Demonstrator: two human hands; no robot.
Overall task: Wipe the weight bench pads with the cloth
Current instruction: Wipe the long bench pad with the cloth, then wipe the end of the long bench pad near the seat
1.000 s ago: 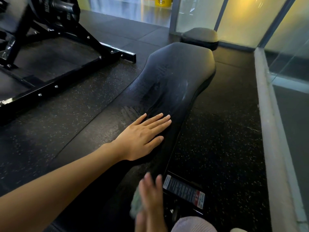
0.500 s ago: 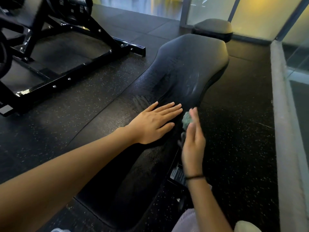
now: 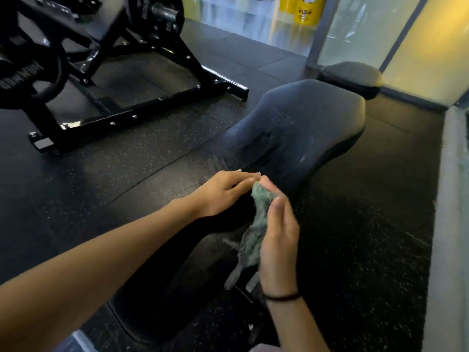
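L hand (image 3: 223, 193) rests flat on the bench pad (image 3: 299, 133) near its narrow middle, fingers straight & together. R hand (image 3: 278, 236) at the pad's right edge grips the green cloth (image 3: 256, 224), fingers curled round it, cloth tail hanging.

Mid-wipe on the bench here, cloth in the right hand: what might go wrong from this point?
1. The cloth is bunched in the right hand with a tail hanging down; it may wipe only a narrow strip or snag below.
2. The left hand rests flat on the bench pad beside the cloth, so the patch under it could get skipped.
3. The small far pad may be forgotten.
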